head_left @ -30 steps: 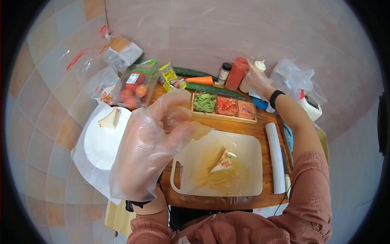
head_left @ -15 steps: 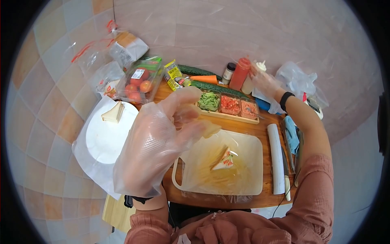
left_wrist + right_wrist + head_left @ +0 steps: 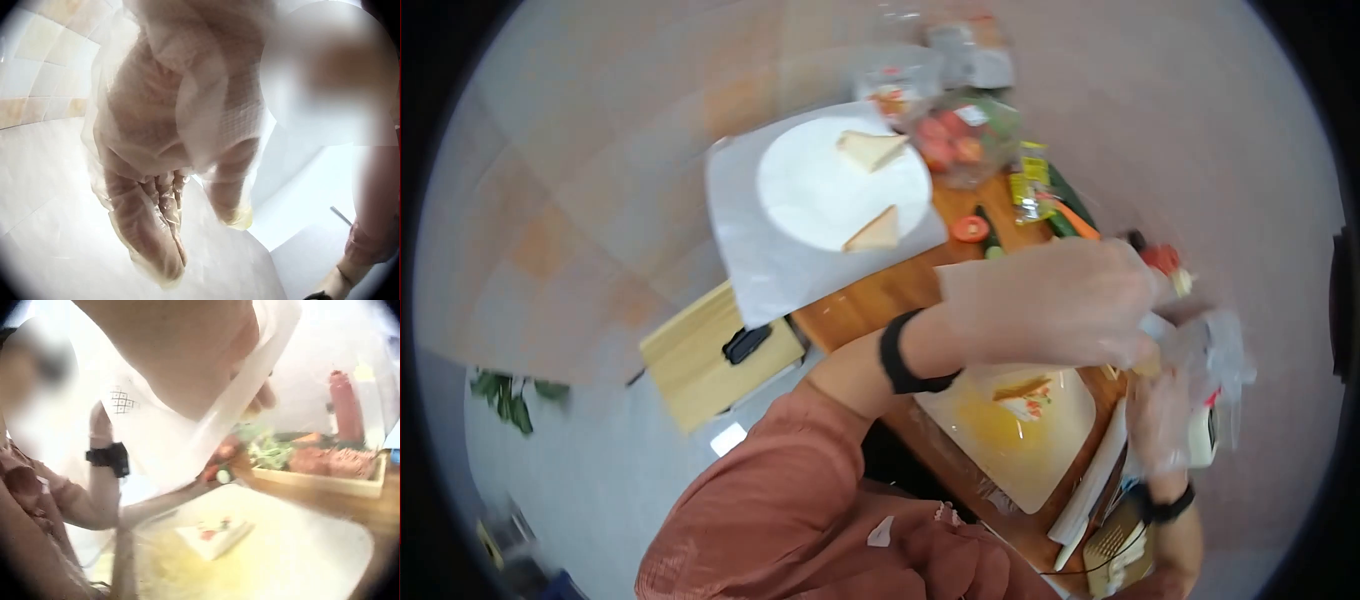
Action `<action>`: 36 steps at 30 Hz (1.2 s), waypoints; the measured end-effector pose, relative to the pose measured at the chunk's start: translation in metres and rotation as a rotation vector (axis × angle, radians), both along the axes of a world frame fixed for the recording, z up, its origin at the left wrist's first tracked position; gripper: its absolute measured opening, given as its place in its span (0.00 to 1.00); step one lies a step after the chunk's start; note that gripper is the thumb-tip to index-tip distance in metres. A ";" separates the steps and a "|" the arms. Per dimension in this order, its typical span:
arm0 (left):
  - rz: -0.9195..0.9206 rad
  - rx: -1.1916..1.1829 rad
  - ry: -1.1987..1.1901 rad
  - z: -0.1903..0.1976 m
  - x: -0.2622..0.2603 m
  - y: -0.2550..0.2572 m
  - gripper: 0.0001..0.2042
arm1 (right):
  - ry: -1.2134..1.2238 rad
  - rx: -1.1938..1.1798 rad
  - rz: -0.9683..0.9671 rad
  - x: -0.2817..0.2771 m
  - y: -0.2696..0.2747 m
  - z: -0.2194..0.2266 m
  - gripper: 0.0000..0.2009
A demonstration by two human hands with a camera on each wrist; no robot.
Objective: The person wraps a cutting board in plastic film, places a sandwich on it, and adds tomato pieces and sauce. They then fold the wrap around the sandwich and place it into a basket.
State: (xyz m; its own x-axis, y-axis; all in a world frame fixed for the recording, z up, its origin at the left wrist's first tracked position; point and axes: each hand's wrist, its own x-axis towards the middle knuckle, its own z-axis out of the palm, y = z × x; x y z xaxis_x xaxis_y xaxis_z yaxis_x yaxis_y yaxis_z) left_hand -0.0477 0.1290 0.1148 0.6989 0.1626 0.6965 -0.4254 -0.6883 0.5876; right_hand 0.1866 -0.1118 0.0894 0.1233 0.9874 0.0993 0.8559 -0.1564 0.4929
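My left hand [image 3: 1040, 300], in a loose clear plastic glove, reaches across above the cutting board, blurred. In the left wrist view its thumb and fingers [image 3: 147, 244] stand apart with nothing between them, and the fingertips are stained yellow. My right hand [image 3: 1160, 420], also gloved, is at the right, with the left fingertips close to its fingers. Glove plastic hangs loosely around it in the right wrist view. A filled sandwich triangle [image 3: 1030, 402] lies on the pale cutting board [image 3: 1055, 470], which has yellow smears.
Two sandwich triangles rest on a white plate [image 3: 800, 205] at left. Behind are packed tomatoes [image 3: 940, 140], cucumbers and a carrot. A wooden tray [image 3: 312, 479] holds cut fillings near a red bottle [image 3: 347, 409]. A white roll [image 3: 1090, 490] and a knife lie right of the board.
My view has swung left, showing a second triangle on the plate. The right hand has come back from the squeeze bottles, and the left hand has moved across to meet it.
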 end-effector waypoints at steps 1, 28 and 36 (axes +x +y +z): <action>-0.022 0.020 0.081 0.001 -0.001 -0.002 0.13 | 0.095 0.062 0.087 -0.020 -0.009 -0.002 0.15; 0.844 -0.105 0.536 -0.150 -0.117 0.093 0.13 | 1.009 1.130 -0.240 -0.163 -0.125 -0.183 0.08; 0.971 0.143 0.729 -0.143 -0.084 0.083 0.24 | 1.138 1.148 -0.295 -0.163 -0.124 -0.175 0.08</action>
State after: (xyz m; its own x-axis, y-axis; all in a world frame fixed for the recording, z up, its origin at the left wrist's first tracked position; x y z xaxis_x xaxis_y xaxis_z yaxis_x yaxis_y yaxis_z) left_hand -0.1313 0.2116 -0.0277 0.5637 0.7884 0.2465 0.6990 -0.6143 0.3662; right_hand 0.0233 -0.2358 -0.0856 0.7997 0.3964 0.4508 0.5511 -0.1871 -0.8132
